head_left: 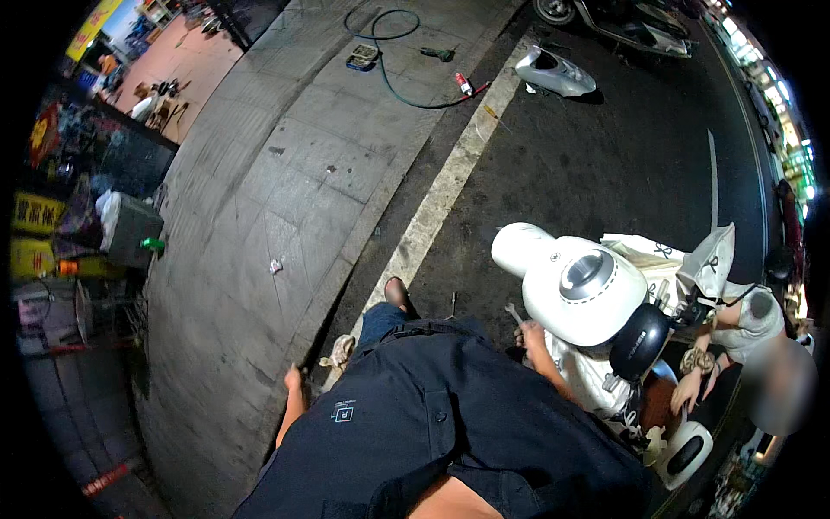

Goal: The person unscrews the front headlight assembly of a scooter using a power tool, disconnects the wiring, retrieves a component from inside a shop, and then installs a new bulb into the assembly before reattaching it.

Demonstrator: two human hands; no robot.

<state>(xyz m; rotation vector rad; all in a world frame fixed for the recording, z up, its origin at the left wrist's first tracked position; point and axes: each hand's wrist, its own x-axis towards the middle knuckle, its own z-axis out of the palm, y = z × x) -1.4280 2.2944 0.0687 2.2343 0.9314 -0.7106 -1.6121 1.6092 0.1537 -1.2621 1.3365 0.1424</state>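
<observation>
Right hand (531, 334) grips a wrench (515, 313) pointing up-left, right against the white scooter (584, 298) just ahead, while the left hand (294, 378) hangs well off, its grip impossible to tell.

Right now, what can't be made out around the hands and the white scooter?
- Left hand: mostly behind the dark navy shirt; grip unreadable.
- Right hand: against the white scooter; whether it holds the small silver wrench is too small to tell.
- Scooter's lower body: hidden by the shirt and picture rim.
</observation>
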